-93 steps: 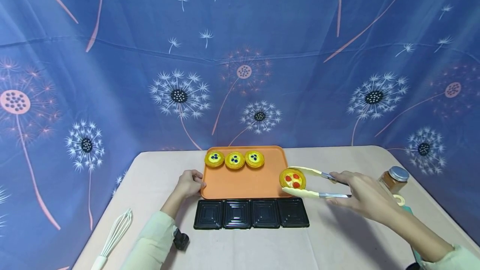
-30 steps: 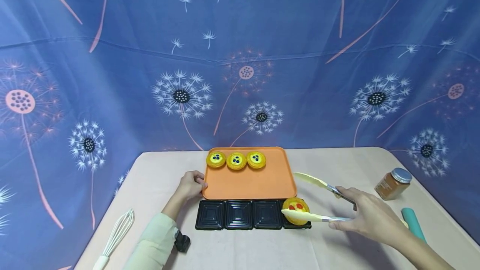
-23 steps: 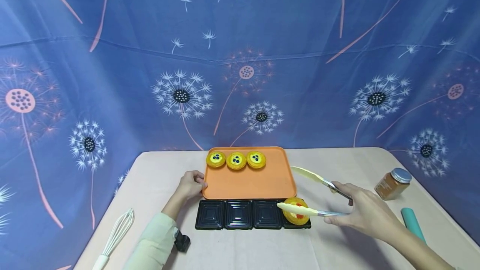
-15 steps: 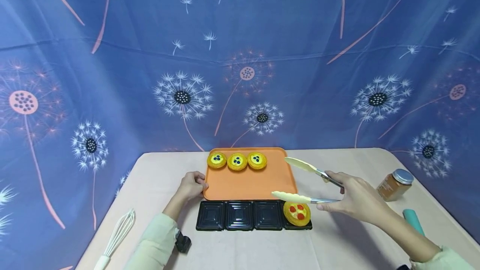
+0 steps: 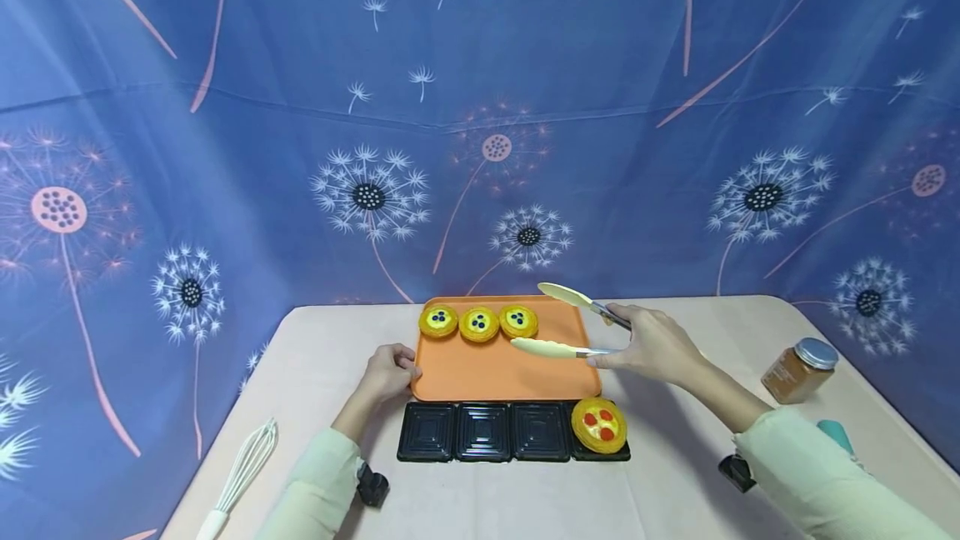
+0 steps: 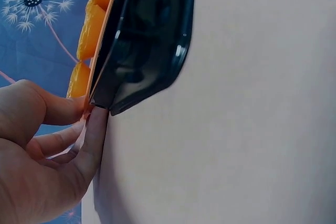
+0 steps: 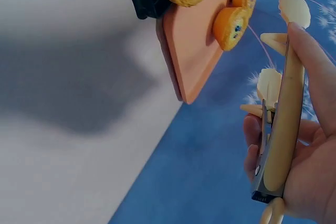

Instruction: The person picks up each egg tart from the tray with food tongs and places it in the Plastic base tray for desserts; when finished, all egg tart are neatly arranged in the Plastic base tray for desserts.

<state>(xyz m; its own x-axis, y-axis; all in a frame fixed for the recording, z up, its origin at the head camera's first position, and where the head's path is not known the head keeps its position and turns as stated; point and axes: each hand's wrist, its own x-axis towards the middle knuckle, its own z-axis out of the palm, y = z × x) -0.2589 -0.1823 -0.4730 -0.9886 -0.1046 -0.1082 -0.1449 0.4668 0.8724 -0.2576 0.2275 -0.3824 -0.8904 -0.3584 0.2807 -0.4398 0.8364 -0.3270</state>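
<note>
Nearest the bottom of the head view, a whisk (image 5: 238, 473) lies at lower left on the desk (image 5: 675, 473). Just above it in the frame runs a row of four black cups (image 5: 480, 432); the rightmost one holds a red tart (image 5: 598, 425), the other three are bare.

Behind the cups, touching them, sits the orange tray (image 5: 495, 373). The left hand (image 5: 388, 372) rests at its left edge, thumb and fingers pinching the rim, as the left wrist view shows close up.

The right hand (image 5: 651, 346) hovers right of centre over the tray's right side, its fingers wrapped around the tongs (image 5: 570, 325), whose two blades stand spread apart and carry nothing. The tongs' long axis runs leftward from that hand, tips aimed at the tray's far edge.

There, in a line across the back of the tray, sit three blue tarts (image 5: 478, 323). The rightmost one (image 5: 518, 321) lies just left of the lower blade's tip, near it but apart. The right hand is clearly the closer hand to it. A jar (image 5: 799, 370) stands at far right.
</note>
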